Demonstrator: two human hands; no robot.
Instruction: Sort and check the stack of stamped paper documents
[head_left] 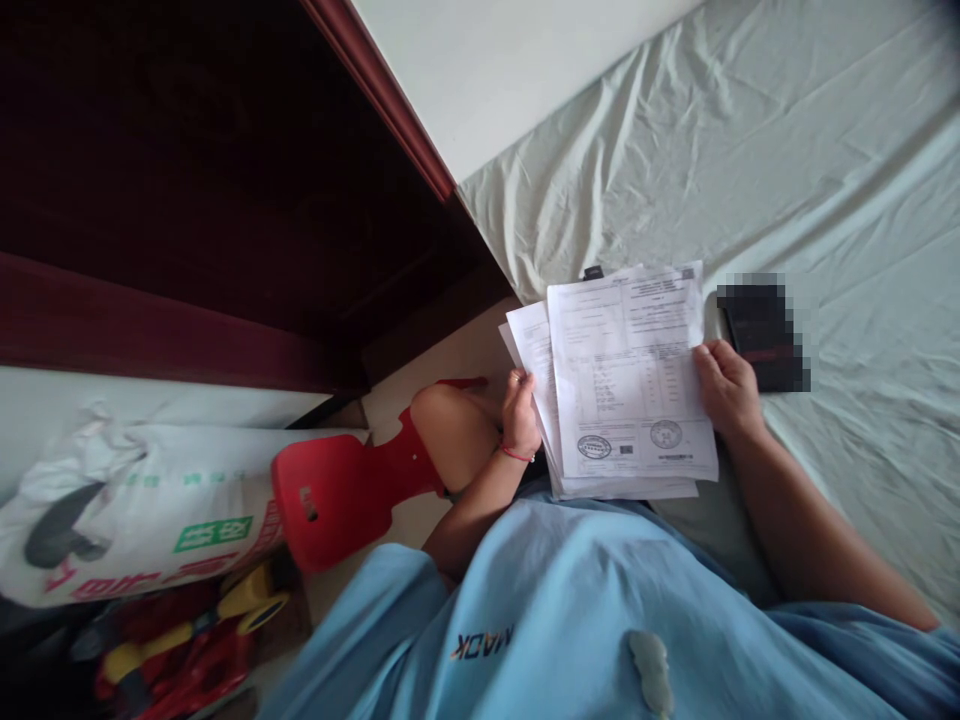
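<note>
A stack of printed papers (630,370) is held up in front of my blue shirt. Two round stamps mark the lower part of the top sheet, and several more sheets fan out to its left. My left hand (520,412), with a red string at the wrist, is closed on the left edge of the rear sheets. At the right edge of the top sheet, my right hand (729,388) grips with the thumb in front. Fingers behind the papers are hidden. A dark object (765,335), partly pixelated, lies on the bed just right of my right hand.
A bed with a pale, wrinkled sheet (862,200) extends to the right. Dark red wooden furniture (187,180) stands at upper left. A red plastic seat (330,500), a printed white sack (172,500) and red-yellow items (195,640) are at lower left.
</note>
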